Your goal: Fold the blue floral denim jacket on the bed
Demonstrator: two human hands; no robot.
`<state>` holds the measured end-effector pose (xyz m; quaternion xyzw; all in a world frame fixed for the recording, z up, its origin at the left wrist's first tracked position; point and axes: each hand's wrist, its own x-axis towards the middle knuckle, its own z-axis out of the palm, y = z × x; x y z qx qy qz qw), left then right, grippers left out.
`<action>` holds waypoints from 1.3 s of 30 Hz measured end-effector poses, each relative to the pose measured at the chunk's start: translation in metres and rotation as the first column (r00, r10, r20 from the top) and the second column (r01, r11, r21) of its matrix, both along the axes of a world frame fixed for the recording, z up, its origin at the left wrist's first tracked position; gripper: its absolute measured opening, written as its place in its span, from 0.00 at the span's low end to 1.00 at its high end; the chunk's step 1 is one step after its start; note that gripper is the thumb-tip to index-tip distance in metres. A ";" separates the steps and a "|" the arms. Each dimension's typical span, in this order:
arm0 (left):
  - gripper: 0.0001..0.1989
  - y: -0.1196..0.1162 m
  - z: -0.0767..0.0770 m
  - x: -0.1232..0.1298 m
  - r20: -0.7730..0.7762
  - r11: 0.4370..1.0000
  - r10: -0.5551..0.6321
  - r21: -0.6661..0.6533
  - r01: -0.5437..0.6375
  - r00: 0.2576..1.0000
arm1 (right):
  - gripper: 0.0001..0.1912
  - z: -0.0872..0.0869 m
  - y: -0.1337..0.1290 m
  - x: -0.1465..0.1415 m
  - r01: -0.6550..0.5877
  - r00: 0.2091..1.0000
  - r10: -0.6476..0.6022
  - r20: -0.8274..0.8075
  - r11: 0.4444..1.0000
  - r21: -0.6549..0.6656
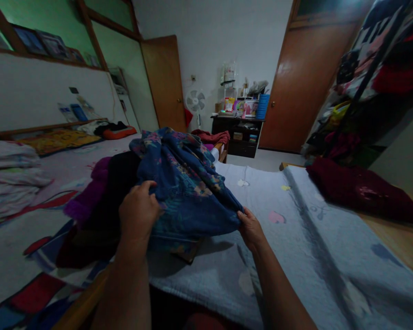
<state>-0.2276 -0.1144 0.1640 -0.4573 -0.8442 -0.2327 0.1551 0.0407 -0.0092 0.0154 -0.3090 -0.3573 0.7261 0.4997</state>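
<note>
A blue floral shirt (pixel 189 188) is spread in the air above the bed, its lower edge drawn out between my two hands. My right hand (pixel 251 229) pinches its lower right corner between thumb and fingers. At the garment's left side my left hand (pixel 139 211) is closed with curled fingers, seen from the back; the cloth in its grip is mostly hidden. Just left of it lies a heap of dark clothing (pixel 99 220) with a fuzzy purple piece (pixel 86 199). Beneath the shirt's edge, a small dark flat corner of something I cannot make out shows.
A pale quilted sheet (pixel 271 197) covers the bed on the right, with a maroon cushion (pixel 365 190) at its far side. Folded bedding (pixel 10 178) lies left. Behind stand a fan (pixel 195 101), a dark cabinet (pixel 239 135), wooden doors (pixel 296 87) and hanging clothes (pixel 399 59).
</note>
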 end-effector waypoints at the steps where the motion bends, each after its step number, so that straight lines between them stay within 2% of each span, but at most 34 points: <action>1: 0.16 0.001 0.000 0.003 0.019 1.000 -0.019 0.011 0.018 1.000 | 0.22 -0.001 0.000 0.002 0.004 1.000 -0.004 0.004 1.000 0.001; 9: 0.14 0.009 -0.014 0.040 0.148 0.965 -0.236 0.149 0.215 0.960 | 0.22 -0.007 -0.003 0.008 0.028 0.999 -0.028 0.039 1.000 0.006; 11: 0.14 0.013 -0.019 0.050 0.226 0.941 -0.309 0.210 0.264 0.924 | 0.22 -0.007 -0.004 0.008 0.042 0.998 -0.041 0.052 0.999 -0.011; 13: 0.13 0.018 -0.024 0.059 0.335 0.908 -0.392 0.290 0.302 0.857 | 0.22 -0.006 -0.004 0.008 0.055 0.997 -0.053 0.063 0.998 -0.027; 16: 0.19 0.026 -0.038 0.073 0.531 0.858 -0.490 0.435 0.274 0.691 | 0.21 -0.005 -0.005 0.006 0.036 0.997 -0.033 0.076 0.999 -0.039; 19: 0.35 0.034 -0.055 0.087 0.700 0.812 -0.570 0.559 0.166 0.430 | 0.21 0.000 -0.007 0.002 -0.003 0.995 0.005 0.100 1.000 -0.019; 21: 0.42 0.036 -0.066 0.096 0.747 0.787 -0.610 0.611 0.089 0.263 | 0.22 0.006 -0.011 -0.003 -0.031 0.992 0.030 0.119 0.999 0.010; 23: 0.45 0.036 -0.076 0.106 0.761 0.770 -0.635 0.638 0.027 0.137 | 0.20 0.014 -0.014 -0.010 -0.052 0.992 0.046 0.119 0.998 0.044; 26: 0.48 0.034 -0.089 0.119 0.766 0.766 -0.643 0.643 0.003 -0.010 | 0.19 0.025 -0.020 -0.020 -0.097 0.993 0.091 0.081 0.993 0.072; 28: 0.49 0.033 -0.098 0.126 0.771 0.772 -0.632 0.635 0.017 -0.080 | 0.21 0.028 -0.022 -0.026 -0.129 0.988 0.120 0.098 0.988 0.089; 31: 0.51 0.033 -0.112 0.135 0.771 0.774 -0.615 0.630 0.062 -0.162 | 0.23 0.027 -0.023 -0.032 -0.115 0.972 0.084 0.219 0.985 0.131; 34: 0.54 0.031 -0.121 0.139 0.749 0.744 -0.611 0.654 0.136 -0.258 | 0.22 0.022 -0.024 -0.035 -0.116 0.948 0.065 0.313 0.982 0.146; 36: 0.55 0.029 -0.124 0.138 0.756 0.729 -0.593 0.650 0.213 -0.278 | 0.21 0.019 -0.024 -0.036 -0.117 0.940 0.065 0.335 0.984 0.137; 37: 0.55 0.028 -0.124 0.137 0.776 0.730 -0.578 0.630 0.266 -0.251 | 0.19 0.018 -0.024 -0.035 -0.099 0.938 0.049 0.344 0.987 0.130; 39: 0.53 0.025 -0.122 0.132 0.822 0.743 -0.559 0.557 0.372 -0.115 | 0.17 0.018 -0.023 -0.031 -0.046 0.934 -0.001 0.357 0.991 0.124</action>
